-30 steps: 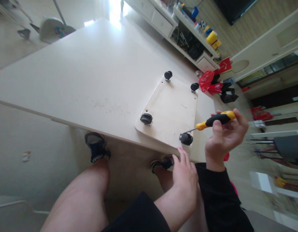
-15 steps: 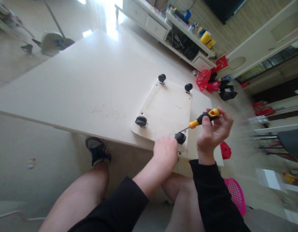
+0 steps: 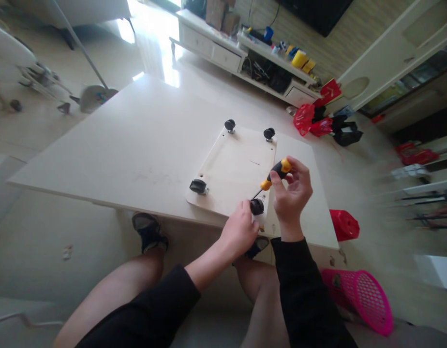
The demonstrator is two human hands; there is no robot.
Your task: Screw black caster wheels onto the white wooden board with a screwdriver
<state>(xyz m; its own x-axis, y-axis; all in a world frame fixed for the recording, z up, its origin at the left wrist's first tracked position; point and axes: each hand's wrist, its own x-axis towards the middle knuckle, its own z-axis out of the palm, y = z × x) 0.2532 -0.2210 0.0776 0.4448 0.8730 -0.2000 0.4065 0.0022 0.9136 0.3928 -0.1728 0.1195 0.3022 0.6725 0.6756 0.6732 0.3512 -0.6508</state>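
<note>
A pale wooden board [image 3: 238,166] lies flat on the table [image 3: 136,145] with a black caster at each corner. My right hand [image 3: 292,193] is closed on a yellow and black screwdriver [image 3: 272,175], whose tip points down at the near right caster [image 3: 257,206]. My left hand [image 3: 240,232] is curled at the board's near edge, fingers touching that caster. The other casters sit at the near left [image 3: 198,186], far left [image 3: 230,125] and far right [image 3: 269,133].
My bare knees and a dark shoe [image 3: 149,231] are below the table edge. A pink basket [image 3: 357,295] and a red bag [image 3: 343,224] lie on the floor to the right. A cluttered white cabinet [image 3: 245,53] stands at the back.
My left hand rose from below the table edge to the near right caster. The right hand and screwdriver came closer to the board, and the view pulled back.
</note>
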